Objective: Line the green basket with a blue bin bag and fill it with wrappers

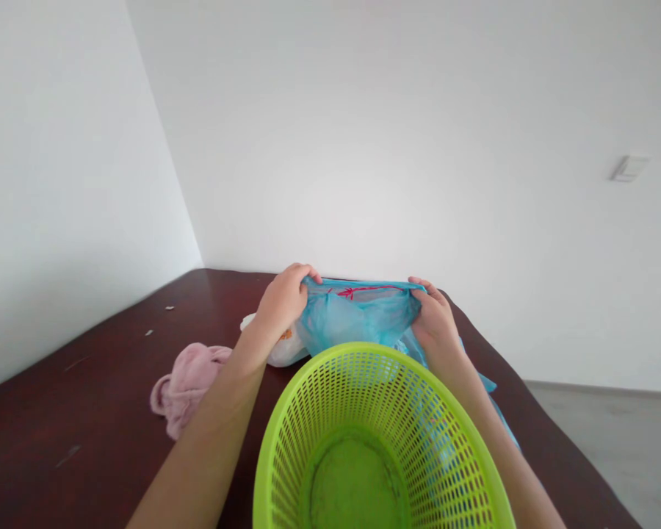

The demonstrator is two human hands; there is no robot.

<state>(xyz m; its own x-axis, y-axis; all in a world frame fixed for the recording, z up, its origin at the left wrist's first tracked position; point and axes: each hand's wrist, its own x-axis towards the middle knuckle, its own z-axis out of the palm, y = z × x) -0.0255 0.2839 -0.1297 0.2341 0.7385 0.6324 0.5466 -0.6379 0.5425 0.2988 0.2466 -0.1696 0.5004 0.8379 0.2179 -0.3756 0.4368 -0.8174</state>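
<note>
A thin blue plastic bag (358, 316) with a red drawstring is stretched between my two hands beyond the basket. My left hand (287, 294) pinches the left end of its rim, and my right hand (434, 312) grips the right end. The rim is pulled into a nearly straight line. Between my forearms, close to me, stands a green plastic basket (358, 470) with slotted sides and nothing in it. Its near side is cut off by the frame. More blue plastic (488, 383) lies by my right forearm, partly hidden.
A dark red-brown table (104, 411) reaches to the white walls. Left of my forearm lies a pink fluffy cloth (192, 378). Behind my left wrist is a white package (289, 353) with an orange mark, partly covered. A switch (630, 168) is on the right wall.
</note>
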